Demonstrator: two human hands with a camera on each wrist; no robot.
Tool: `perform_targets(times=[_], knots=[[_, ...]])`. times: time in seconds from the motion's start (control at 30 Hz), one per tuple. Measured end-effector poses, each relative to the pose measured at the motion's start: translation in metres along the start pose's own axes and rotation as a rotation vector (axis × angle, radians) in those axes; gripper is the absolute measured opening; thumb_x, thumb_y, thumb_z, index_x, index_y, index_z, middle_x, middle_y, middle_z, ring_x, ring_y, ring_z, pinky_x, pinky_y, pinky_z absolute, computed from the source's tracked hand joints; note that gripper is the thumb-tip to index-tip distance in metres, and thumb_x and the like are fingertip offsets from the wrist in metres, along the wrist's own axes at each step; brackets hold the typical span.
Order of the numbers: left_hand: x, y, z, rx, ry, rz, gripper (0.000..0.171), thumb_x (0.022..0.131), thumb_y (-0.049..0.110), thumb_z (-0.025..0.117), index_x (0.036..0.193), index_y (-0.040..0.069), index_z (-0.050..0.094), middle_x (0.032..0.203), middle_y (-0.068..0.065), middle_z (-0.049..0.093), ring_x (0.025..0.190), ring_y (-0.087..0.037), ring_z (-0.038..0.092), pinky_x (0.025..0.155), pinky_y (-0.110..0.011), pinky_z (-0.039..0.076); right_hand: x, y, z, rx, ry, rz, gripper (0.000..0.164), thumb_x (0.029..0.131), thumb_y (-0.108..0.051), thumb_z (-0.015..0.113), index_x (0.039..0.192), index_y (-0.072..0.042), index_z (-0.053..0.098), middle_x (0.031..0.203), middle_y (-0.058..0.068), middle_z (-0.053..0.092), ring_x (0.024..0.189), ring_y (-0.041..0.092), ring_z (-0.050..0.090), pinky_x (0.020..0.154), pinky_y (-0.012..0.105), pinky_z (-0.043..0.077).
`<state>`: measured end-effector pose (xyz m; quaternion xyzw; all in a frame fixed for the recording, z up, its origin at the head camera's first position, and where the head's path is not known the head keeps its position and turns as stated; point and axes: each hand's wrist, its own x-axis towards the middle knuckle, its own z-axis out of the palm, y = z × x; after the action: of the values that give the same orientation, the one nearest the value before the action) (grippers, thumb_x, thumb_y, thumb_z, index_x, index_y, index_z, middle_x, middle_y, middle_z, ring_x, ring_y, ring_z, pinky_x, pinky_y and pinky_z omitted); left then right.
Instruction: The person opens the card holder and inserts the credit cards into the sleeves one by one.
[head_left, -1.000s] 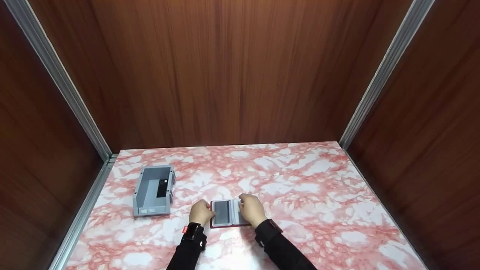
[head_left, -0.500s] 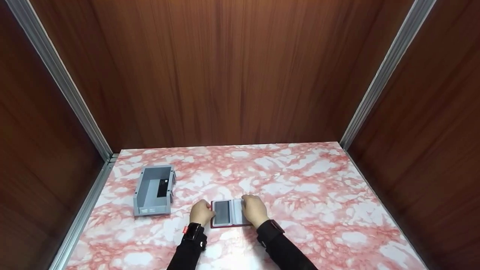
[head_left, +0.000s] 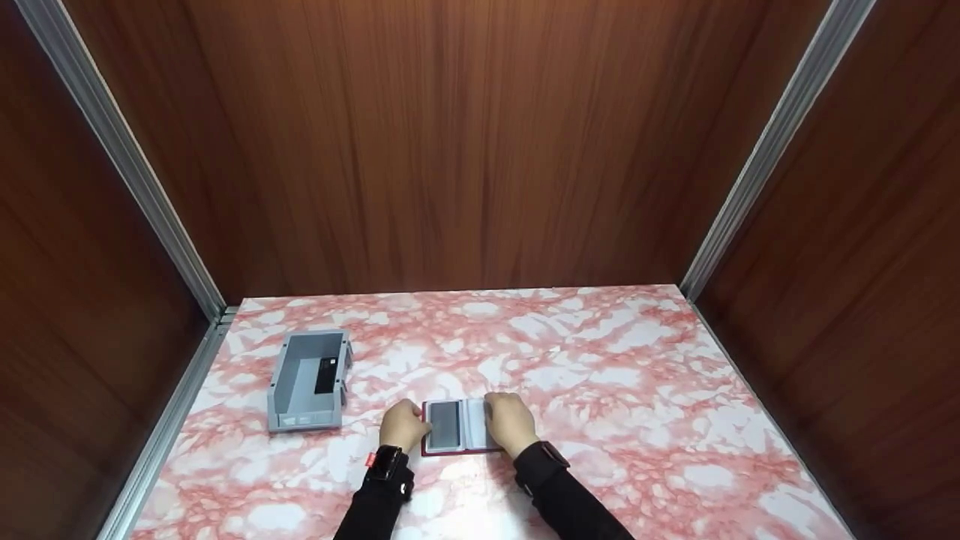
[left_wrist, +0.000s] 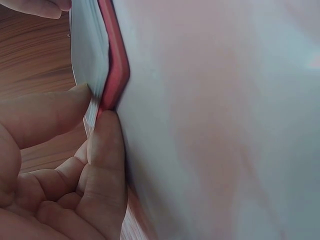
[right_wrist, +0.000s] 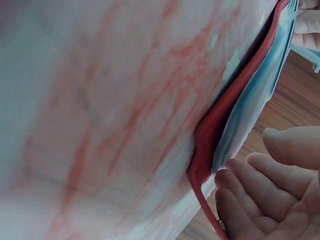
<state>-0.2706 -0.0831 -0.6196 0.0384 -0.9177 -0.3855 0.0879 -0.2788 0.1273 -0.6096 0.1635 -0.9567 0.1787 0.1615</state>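
A red card holder lies spread on the table, its clear plastic sleeves facing up. My left hand pinches its left edge. In the left wrist view the thumb presses on the sleeves, while the forefinger sits at the red cover. Over the right half is my right hand, fingers loosely bent. The right wrist view has its fingertips right at the cover's edge and the thumb raised apart from the sleeves. A red strap with a small metal snap runs beside those fingers.
To the left stands a grey plastic bin with a black label on its inner wall. The pink-and-white marbled table is enclosed by brown wood-grain panels and metal corner rails.
My right hand has shifted slightly right and its fingers have come away from the middle of the holder, baring more of the right-hand sleeve. The left hand stays at its edge.
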Motion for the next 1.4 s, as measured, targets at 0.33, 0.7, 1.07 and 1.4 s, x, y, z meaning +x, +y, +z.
perform_targets(times=[0.33,0.7,1.07,1.4], knots=[[0.0,0.002,0.0,0.001,0.005,-0.006,0.025,0.063,0.006,0.083,0.078,-0.001,0.064,0.071,-0.008,0.062,0.069,-0.029,0.059,0.069,-0.044,0.049,-0.002,0.001,0.002,-0.016,0.011,-0.003,0.009,0.08,-0.002,0.073,0.087,-0.006,0.069,0.084,0.012,0.071,0.08,0.034,0.064,0.065,0.046,0.053],[0.001,0.002,0.0,-0.003,0.001,-0.011,0.026,0.064,0.006,0.083,0.082,-0.002,0.065,0.075,-0.01,0.065,0.072,-0.031,0.061,0.073,-0.045,0.05,-0.005,-0.001,-0.002,-0.001,0.011,-0.03,0.008,0.082,-0.002,0.073,0.089,-0.006,0.072,0.086,0.011,0.072,0.079,0.032,0.064,0.067,0.042,0.053],[0.001,-0.001,0.0,-0.007,0.006,-0.007,0.026,0.062,0.006,0.082,0.081,-0.002,0.065,0.074,-0.01,0.064,0.07,-0.03,0.06,0.07,-0.044,0.05,-0.006,-0.004,-0.002,0.031,-0.011,-0.03,0.011,0.083,-0.003,0.071,0.094,-0.006,0.074,0.086,0.011,0.072,0.08,0.032,0.065,0.069,0.043,0.053],[0.001,-0.001,0.001,-0.011,-0.005,-0.017,0.025,0.063,0.005,0.081,0.08,-0.001,0.065,0.074,-0.008,0.063,0.071,-0.029,0.06,0.07,-0.044,0.05,-0.007,-0.01,-0.002,0.09,-0.052,-0.078,0.017,0.084,-0.001,0.07,0.1,-0.003,0.075,0.095,0.01,0.074,0.089,0.032,0.067,0.08,0.042,0.053]])
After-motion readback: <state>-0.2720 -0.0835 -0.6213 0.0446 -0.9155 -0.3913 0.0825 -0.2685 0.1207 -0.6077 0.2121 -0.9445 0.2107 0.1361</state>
